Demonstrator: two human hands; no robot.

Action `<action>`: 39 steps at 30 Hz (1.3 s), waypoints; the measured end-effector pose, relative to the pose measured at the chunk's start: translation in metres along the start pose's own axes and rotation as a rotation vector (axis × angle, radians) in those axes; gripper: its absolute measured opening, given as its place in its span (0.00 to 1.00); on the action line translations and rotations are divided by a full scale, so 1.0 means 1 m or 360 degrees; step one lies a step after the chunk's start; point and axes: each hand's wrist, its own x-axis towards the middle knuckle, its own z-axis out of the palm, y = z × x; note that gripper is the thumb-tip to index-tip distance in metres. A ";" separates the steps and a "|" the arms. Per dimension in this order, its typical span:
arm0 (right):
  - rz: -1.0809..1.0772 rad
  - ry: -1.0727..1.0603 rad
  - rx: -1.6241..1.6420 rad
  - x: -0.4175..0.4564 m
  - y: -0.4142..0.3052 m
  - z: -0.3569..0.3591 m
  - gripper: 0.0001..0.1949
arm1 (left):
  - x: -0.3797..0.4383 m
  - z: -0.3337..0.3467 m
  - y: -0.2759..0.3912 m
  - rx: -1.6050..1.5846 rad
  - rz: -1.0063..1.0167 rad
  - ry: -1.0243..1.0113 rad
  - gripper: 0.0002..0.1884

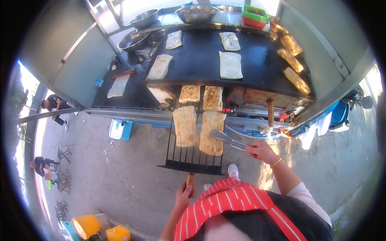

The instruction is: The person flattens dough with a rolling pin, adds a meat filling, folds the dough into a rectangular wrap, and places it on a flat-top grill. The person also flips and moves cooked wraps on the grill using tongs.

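My left hand [184,195] grips the wooden handle [190,179] of a black metal rack [193,166], pulled out from under the griddle. Several browned flatbreads lie on its bars. My right hand [261,150] holds metal tongs [230,141], whose tips touch the near right flatbread [211,132]. Beside that one lies another browned flatbread [185,126]; two more, a left one [190,93] and a right one [213,98], are at the opening. On the black griddle [199,60] sit paler filled flatbreads, such as a white one [230,65], and golden ones [296,80] along the right edge.
Left of the griddle, a rolling pin [123,74] lies at the end of a dough sheet [118,86]. Steel bowls [197,15] and a green and red plastic container [254,16] stand behind. A second wooden handle [270,113] sticks out below the griddle. Two people are at far left.
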 end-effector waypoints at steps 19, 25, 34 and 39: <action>-0.0315 0.1612 -0.2868 0.011 -0.149 -0.190 0.12 | -0.014 0.018 0.021 -0.0002 0.0036 0.0077 0.15; -0.0629 0.1119 -0.1228 -0.017 -0.135 -0.131 0.17 | -0.023 0.010 0.010 -0.0044 0.0051 0.0152 0.15; -0.0965 0.0357 -0.0807 0.053 -0.107 0.021 0.20 | -0.012 0.013 0.003 0.0019 0.0073 0.0163 0.20; -0.1160 0.0475 -0.1431 0.120 -0.135 0.029 0.19 | -0.009 0.015 -0.007 0.0001 0.0118 0.0170 0.21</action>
